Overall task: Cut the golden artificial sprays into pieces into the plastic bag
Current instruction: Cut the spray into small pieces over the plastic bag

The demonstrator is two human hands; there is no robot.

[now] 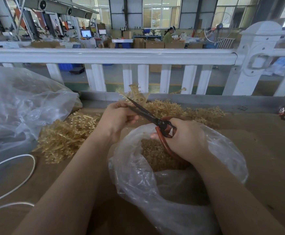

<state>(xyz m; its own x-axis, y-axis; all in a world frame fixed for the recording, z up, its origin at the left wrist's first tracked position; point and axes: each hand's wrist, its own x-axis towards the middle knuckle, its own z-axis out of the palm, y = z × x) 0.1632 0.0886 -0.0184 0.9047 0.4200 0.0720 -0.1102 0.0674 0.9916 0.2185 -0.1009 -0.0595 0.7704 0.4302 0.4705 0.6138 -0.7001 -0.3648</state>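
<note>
Golden spray [135, 94] is pinched in the left hand [119, 116] fingers above the open plastic bag [155, 184] near the worktop's middle. Right hand [185, 139] fingers curl through the red handles of the scissors [148, 114], blades parted at the spray

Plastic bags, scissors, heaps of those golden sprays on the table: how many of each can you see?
Plastic bags: 2, open one under the hands, another at left
Scissors: 1
Loose spray heaps: 2, left and behind
Spray being held: 1
Total: 6
</note>
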